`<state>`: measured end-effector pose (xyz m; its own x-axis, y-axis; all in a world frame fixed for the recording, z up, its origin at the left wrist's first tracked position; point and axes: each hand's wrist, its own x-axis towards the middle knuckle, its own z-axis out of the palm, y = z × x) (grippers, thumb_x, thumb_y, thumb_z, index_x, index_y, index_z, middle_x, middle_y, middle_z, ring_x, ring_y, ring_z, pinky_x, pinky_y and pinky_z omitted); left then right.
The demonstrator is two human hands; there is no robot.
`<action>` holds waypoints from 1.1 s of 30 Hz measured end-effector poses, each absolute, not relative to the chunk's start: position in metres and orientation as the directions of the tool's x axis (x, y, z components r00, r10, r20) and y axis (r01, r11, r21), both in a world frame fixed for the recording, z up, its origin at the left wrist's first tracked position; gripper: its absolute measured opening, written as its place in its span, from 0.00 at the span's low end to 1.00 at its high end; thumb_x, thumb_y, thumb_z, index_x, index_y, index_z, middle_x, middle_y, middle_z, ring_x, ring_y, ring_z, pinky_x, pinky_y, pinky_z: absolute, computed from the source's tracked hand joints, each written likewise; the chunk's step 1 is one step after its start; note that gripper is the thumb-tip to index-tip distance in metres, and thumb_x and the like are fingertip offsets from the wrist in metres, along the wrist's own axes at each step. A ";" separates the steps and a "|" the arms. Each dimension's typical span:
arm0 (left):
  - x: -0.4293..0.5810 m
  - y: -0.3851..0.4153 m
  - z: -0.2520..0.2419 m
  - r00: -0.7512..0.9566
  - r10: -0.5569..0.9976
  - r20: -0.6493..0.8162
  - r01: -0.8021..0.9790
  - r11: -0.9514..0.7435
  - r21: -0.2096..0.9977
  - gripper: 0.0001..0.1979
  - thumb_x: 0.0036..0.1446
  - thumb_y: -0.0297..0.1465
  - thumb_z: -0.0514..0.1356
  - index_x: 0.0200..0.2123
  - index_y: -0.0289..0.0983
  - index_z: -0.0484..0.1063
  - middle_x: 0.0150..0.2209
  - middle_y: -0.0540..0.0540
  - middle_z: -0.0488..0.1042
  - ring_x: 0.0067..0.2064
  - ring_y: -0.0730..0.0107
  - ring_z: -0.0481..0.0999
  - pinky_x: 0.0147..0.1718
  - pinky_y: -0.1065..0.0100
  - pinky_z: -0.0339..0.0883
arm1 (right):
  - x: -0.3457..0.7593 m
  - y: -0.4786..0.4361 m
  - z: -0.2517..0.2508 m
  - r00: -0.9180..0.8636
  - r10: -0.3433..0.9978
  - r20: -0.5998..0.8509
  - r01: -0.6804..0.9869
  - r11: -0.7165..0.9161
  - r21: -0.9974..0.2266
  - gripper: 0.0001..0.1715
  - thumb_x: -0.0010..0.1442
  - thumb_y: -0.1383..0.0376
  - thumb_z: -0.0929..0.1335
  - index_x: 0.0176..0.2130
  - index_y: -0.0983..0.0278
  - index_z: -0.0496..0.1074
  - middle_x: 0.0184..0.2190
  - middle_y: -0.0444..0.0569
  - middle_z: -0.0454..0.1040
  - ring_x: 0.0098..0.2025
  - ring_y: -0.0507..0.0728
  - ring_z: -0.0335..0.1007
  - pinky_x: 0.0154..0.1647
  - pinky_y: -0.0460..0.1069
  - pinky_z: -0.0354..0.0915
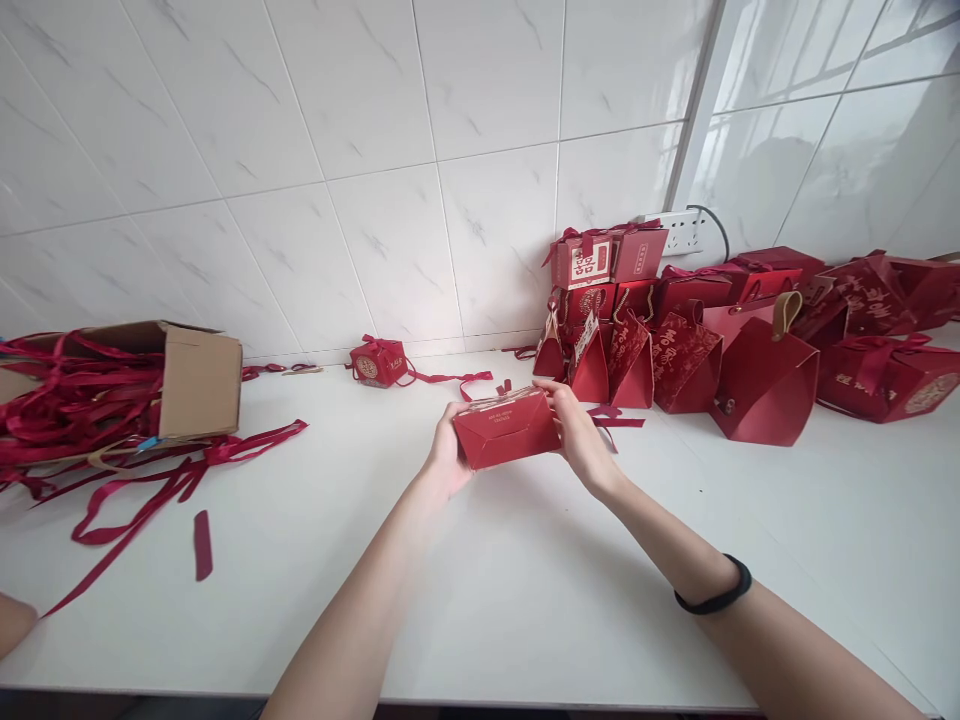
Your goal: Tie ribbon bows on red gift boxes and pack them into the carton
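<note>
A red gift box (510, 430) with small gold lettering is held between both my hands above the white table (480, 600). Its left end rests in my left hand (448, 460), whose fingers are partly hidden behind and under the box. Around the upper right edge curls my right hand (577, 430), with a black band on that wrist. Something patterned in pale tones shows along the top of the box. Just behind it, a small red hexagonal box (379, 362) with a gold emblem sits near the wall, a ribbon trailing from it.
On the left, a cardboard box (202, 382) lies tipped over, spilling dark red ribbons (97, 385). A loose red strip (202, 545) lies in front. Several red gift boxes (765, 385) stand at the right, before a power strip (679, 232). Another person's arm (13, 622) shows at the left edge.
</note>
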<state>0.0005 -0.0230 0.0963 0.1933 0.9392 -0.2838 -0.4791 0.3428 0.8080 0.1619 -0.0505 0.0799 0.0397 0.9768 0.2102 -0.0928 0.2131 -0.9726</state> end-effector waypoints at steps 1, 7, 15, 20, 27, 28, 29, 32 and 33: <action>0.000 -0.023 0.095 0.203 0.935 -0.292 -0.511 0.356 0.783 0.10 0.48 0.36 0.56 0.31 0.35 0.70 0.24 0.46 0.74 0.23 0.65 0.73 0.20 0.68 0.65 | 0.161 -0.050 0.080 0.059 0.978 0.202 -0.195 0.210 -0.958 0.28 0.60 0.43 0.56 0.52 0.54 0.62 0.53 0.51 0.67 0.48 0.61 0.69 0.42 0.57 0.70; -0.002 -0.029 0.086 0.327 0.905 -0.273 -0.624 0.424 0.656 0.09 0.46 0.34 0.57 0.28 0.34 0.70 0.24 0.45 0.74 0.26 0.64 0.74 0.24 0.68 0.65 | 0.156 -0.066 0.093 0.153 0.906 0.395 -0.251 0.422 -0.871 0.36 0.55 0.53 0.68 0.59 0.49 0.53 0.63 0.50 0.54 0.54 0.60 0.65 0.44 0.55 0.70; -0.009 -0.029 0.083 0.528 0.848 -0.040 -0.622 0.418 0.662 0.14 0.46 0.36 0.59 0.33 0.32 0.73 0.29 0.43 0.77 0.30 0.64 0.76 0.33 0.67 0.69 | 0.151 -0.081 0.100 -0.054 0.822 0.566 -0.286 0.531 -0.798 0.26 0.59 0.58 0.67 0.56 0.54 0.64 0.58 0.48 0.65 0.59 0.62 0.61 0.51 0.56 0.67; 0.004 -0.030 0.081 0.220 0.976 0.006 -0.553 0.120 0.824 0.18 0.41 0.36 0.63 0.37 0.33 0.73 0.33 0.44 0.78 0.35 0.60 0.77 0.36 0.64 0.70 | 0.160 -0.066 0.096 0.046 0.921 0.387 -0.321 0.381 -0.867 0.20 0.60 0.51 0.63 0.45 0.60 0.72 0.43 0.50 0.76 0.46 0.61 0.71 0.47 0.56 0.67; 0.004 -0.032 0.089 0.114 0.962 0.250 -0.290 -0.208 0.934 0.17 0.41 0.35 0.68 0.36 0.35 0.72 0.32 0.47 0.76 0.32 0.68 0.75 0.31 0.69 0.69 | 0.168 -0.057 0.093 0.085 0.923 0.375 0.050 0.372 -0.927 0.17 0.57 0.51 0.64 0.33 0.63 0.69 0.28 0.45 0.72 0.32 0.56 0.67 0.36 0.50 0.64; 0.003 -0.033 0.093 0.095 0.960 0.262 -0.271 -0.228 0.935 0.17 0.42 0.35 0.68 0.36 0.36 0.72 0.32 0.47 0.76 0.32 0.69 0.75 0.32 0.70 0.68 | 0.167 -0.058 0.092 0.091 0.913 0.397 0.092 0.389 -0.916 0.17 0.58 0.52 0.63 0.33 0.63 0.68 0.28 0.45 0.71 0.32 0.55 0.66 0.36 0.50 0.64; 0.002 -0.034 0.098 0.065 0.959 0.276 -0.255 -0.251 0.934 0.16 0.42 0.35 0.68 0.36 0.36 0.73 0.33 0.47 0.76 0.33 0.69 0.75 0.32 0.71 0.68 | 0.165 -0.058 0.091 0.094 0.905 0.415 0.118 0.404 -0.907 0.16 0.58 0.53 0.62 0.33 0.63 0.68 0.29 0.45 0.70 0.32 0.55 0.66 0.36 0.49 0.63; 0.001 -0.039 0.108 -0.026 0.945 0.326 -0.181 -0.325 0.928 0.13 0.45 0.37 0.67 0.34 0.37 0.74 0.33 0.47 0.76 0.35 0.72 0.74 0.34 0.73 0.66 | 0.161 -0.061 0.089 0.058 0.890 0.452 0.147 0.440 -0.886 0.14 0.60 0.55 0.61 0.35 0.62 0.67 0.30 0.45 0.71 0.33 0.55 0.65 0.37 0.49 0.62; 0.001 -0.041 0.110 -0.042 0.939 0.342 -0.148 -0.344 0.927 0.13 0.45 0.37 0.67 0.34 0.37 0.75 0.33 0.47 0.75 0.34 0.72 0.74 0.34 0.74 0.66 | 0.160 -0.062 0.088 0.043 0.887 0.460 0.151 0.449 -0.881 0.14 0.60 0.56 0.60 0.36 0.62 0.67 0.31 0.45 0.71 0.34 0.55 0.65 0.37 0.49 0.62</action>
